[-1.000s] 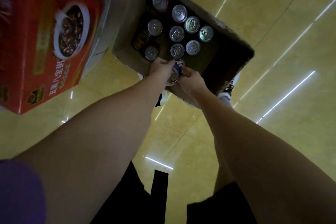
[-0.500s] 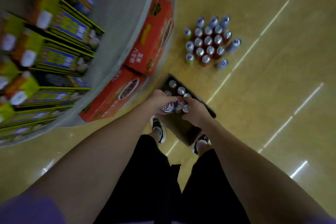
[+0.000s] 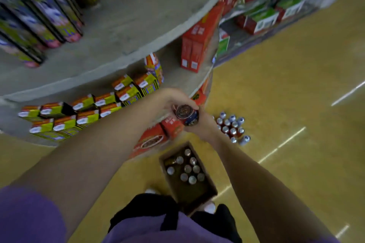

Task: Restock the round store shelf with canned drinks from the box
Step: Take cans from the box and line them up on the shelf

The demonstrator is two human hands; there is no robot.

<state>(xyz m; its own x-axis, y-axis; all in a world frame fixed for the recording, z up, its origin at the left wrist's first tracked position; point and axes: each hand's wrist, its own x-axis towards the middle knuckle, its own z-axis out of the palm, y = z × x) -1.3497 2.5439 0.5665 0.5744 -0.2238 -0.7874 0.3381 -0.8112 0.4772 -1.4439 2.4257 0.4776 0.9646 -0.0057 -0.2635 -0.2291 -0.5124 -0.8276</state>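
Item: canned drinks (image 3: 186, 115), lifted since a second ago out of the box (image 3: 205, 196) on the floor, now held up beside the round store shelf (image 3: 126, 53). Our left hand (image 3: 169, 98) curls over their tops and our right hand (image 3: 203, 126) cups them from below, both gripping. Remaining: we judge placement on the shelf comes next; several cans remain in the box.

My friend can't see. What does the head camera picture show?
Both hands, left hand and right hand, hold dark round drink cans beside the grey round shelf. Below on the yellow floor stands the open brown cardboard box of cans.
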